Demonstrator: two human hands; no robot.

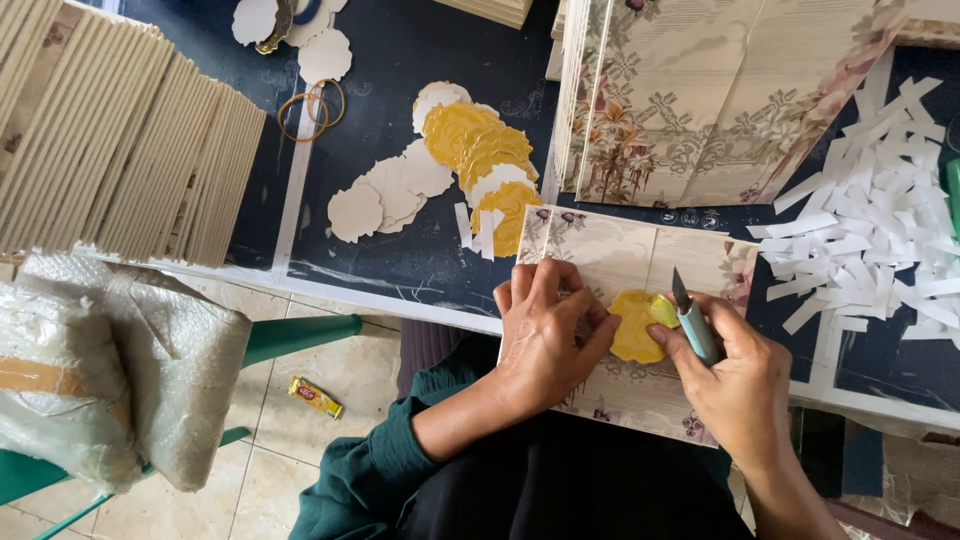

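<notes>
A floral-patterned cream card (620, 250) lies at the table's near edge. On it sits a yellow scalloped sticker (632, 325). My left hand (545, 335) presses flat on the card, its fingertips touching the sticker's left side. My right hand (735, 375) holds a teal craft knife (692, 322) with its blade pointing up, and its thumb rests on the sticker's right edge.
Loose yellow and white scalloped stickers (470, 160) lie on the dark table (400, 60). A pile of white paper strips (870, 240) sits at right. Stacked floral cards (700, 90) stand behind, cream card stacks (110, 140) at left, rubber bands (310, 105), bubble-wrapped bundles (110, 360).
</notes>
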